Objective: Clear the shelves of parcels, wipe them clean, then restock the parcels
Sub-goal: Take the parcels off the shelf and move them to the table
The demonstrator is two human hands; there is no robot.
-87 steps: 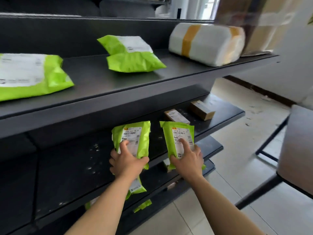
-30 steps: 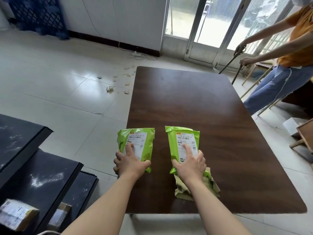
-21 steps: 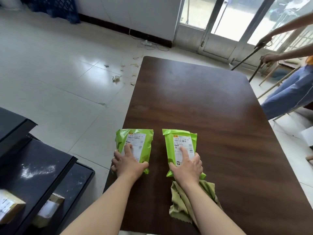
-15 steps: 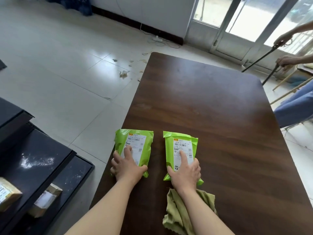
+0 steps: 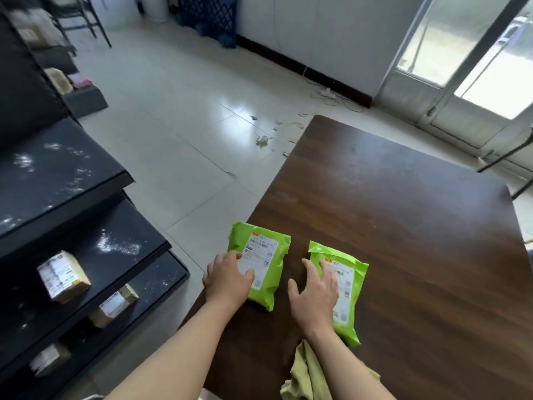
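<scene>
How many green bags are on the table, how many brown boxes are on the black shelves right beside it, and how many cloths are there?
Green bags: 2
Brown boxes: 3
Cloths: 1
Total: 6

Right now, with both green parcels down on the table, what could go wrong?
1. The left green parcel lies right at the left edge of the table; a nudge could send it to the floor.
2. The cloth bunches at the near edge and may slide off.
3. Cardboard boxes sit on dusty shelves; wiping around them could knock one off.
</scene>
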